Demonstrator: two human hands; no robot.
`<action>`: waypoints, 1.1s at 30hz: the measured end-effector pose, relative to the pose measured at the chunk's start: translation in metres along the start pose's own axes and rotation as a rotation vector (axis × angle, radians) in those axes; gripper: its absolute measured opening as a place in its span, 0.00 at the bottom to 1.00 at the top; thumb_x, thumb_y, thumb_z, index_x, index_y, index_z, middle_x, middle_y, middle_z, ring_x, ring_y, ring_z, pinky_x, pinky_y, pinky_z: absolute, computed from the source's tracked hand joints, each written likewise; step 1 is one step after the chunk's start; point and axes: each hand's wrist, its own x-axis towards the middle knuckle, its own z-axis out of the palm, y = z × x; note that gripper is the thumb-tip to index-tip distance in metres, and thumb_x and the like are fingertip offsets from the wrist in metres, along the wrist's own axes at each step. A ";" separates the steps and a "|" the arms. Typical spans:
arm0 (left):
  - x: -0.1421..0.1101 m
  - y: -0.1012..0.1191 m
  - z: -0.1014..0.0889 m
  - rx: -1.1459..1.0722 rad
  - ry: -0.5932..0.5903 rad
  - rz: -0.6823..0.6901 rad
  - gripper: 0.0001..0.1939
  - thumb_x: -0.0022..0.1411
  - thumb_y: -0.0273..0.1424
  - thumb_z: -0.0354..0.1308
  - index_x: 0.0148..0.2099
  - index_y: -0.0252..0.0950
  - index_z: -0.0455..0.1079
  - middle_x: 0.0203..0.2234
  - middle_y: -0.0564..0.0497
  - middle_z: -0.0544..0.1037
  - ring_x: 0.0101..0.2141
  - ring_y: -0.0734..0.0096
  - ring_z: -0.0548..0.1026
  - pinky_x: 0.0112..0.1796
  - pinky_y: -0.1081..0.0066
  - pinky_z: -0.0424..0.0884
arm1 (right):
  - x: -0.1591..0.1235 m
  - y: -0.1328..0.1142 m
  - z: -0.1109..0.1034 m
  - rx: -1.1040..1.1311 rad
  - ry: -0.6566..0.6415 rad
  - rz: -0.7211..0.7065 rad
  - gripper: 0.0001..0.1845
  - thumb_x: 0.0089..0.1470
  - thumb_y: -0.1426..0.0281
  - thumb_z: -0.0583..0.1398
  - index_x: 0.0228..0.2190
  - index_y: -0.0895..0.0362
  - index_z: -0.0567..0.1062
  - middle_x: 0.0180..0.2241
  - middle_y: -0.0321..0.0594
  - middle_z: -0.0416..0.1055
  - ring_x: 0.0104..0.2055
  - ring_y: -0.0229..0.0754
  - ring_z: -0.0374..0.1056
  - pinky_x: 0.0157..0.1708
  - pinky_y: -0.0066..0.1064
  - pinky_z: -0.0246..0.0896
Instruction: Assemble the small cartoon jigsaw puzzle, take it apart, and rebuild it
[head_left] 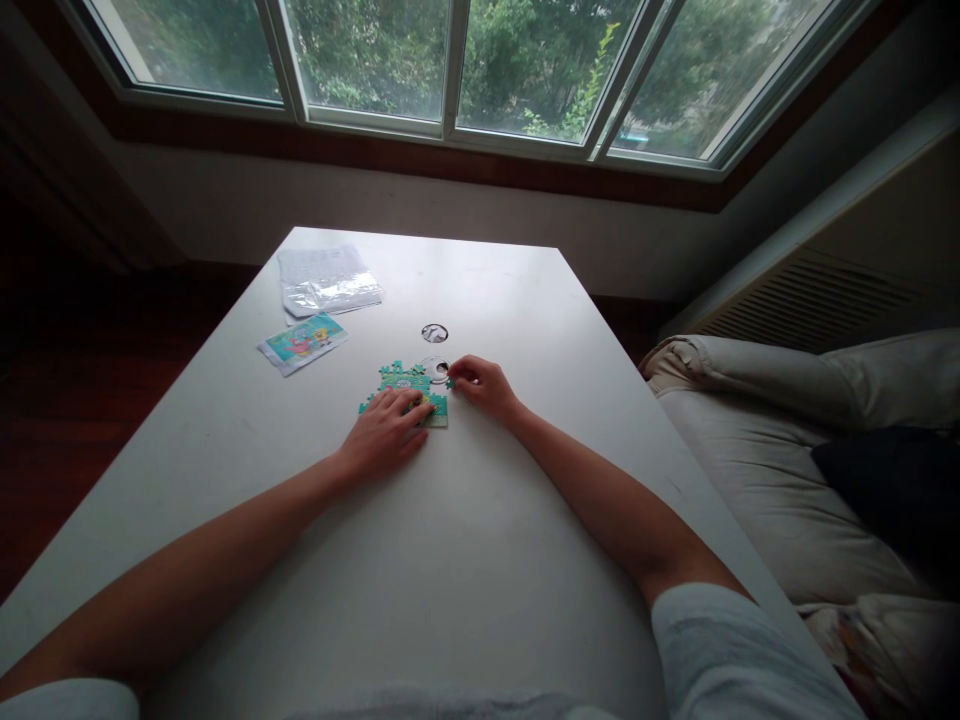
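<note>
A partly joined green jigsaw puzzle (405, 381) lies on the white table (480, 560), its upper and left edges jagged. My left hand (381, 428) rests flat over its lower left part with the fingers spread, hiding some of the picture. At the puzzle's right edge, my right hand (484, 387) pinches a small green puzzle piece (450, 383) between thumb and fingertips. Whether that piece touches the puzzle I cannot tell.
Left of the puzzle lies a colourful picture sheet (303, 343), with a clear plastic bag and papers (330, 280) behind it. A round hole (434, 333) and a ring-shaped cover (435, 368) are beyond the puzzle. A pale sofa (757, 440) stands right of the table.
</note>
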 end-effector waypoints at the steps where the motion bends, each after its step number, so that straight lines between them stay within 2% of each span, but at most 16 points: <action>1: 0.000 0.000 0.000 0.003 0.000 0.001 0.20 0.69 0.36 0.52 0.61 0.43 0.68 0.58 0.43 0.69 0.58 0.53 0.66 0.62 0.47 0.60 | 0.001 0.001 -0.001 -0.007 0.016 0.002 0.11 0.47 0.72 0.58 0.34 0.56 0.78 0.32 0.36 0.77 0.31 0.36 0.67 0.34 0.29 0.64; 4: 0.000 0.000 0.001 0.014 -0.003 0.005 0.20 0.69 0.37 0.52 0.62 0.43 0.68 0.58 0.43 0.69 0.58 0.53 0.66 0.62 0.48 0.60 | 0.002 0.001 -0.004 -0.004 0.009 -0.012 0.11 0.49 0.72 0.58 0.35 0.56 0.79 0.33 0.37 0.77 0.31 0.36 0.67 0.34 0.29 0.62; 11: 0.000 0.000 0.002 0.022 -0.012 0.018 0.21 0.70 0.36 0.51 0.62 0.42 0.67 0.59 0.42 0.68 0.58 0.53 0.65 0.62 0.48 0.59 | 0.003 -0.007 -0.002 -0.079 -0.131 -0.100 0.10 0.53 0.71 0.60 0.35 0.55 0.82 0.32 0.37 0.75 0.32 0.37 0.65 0.35 0.29 0.60; 16: 0.001 0.000 0.003 0.037 -0.019 0.026 0.21 0.70 0.37 0.51 0.63 0.42 0.67 0.59 0.42 0.69 0.58 0.52 0.65 0.62 0.48 0.59 | 0.003 -0.007 -0.002 -0.191 -0.140 -0.104 0.11 0.53 0.74 0.60 0.35 0.54 0.82 0.32 0.37 0.74 0.34 0.39 0.65 0.39 0.31 0.61; 24: 0.001 0.001 0.005 0.028 -0.012 0.019 0.20 0.71 0.38 0.51 0.62 0.44 0.68 0.59 0.43 0.68 0.59 0.52 0.65 0.62 0.47 0.59 | 0.003 -0.006 0.002 -0.309 -0.163 -0.169 0.08 0.55 0.75 0.62 0.35 0.53 0.80 0.32 0.39 0.73 0.39 0.43 0.64 0.43 0.33 0.61; 33: 0.003 -0.001 0.005 0.015 -0.017 0.019 0.21 0.71 0.38 0.51 0.62 0.44 0.68 0.59 0.43 0.68 0.58 0.53 0.65 0.62 0.48 0.59 | 0.002 -0.001 0.002 -0.453 -0.176 -0.170 0.05 0.57 0.68 0.64 0.38 0.51 0.80 0.37 0.41 0.72 0.43 0.46 0.63 0.48 0.38 0.58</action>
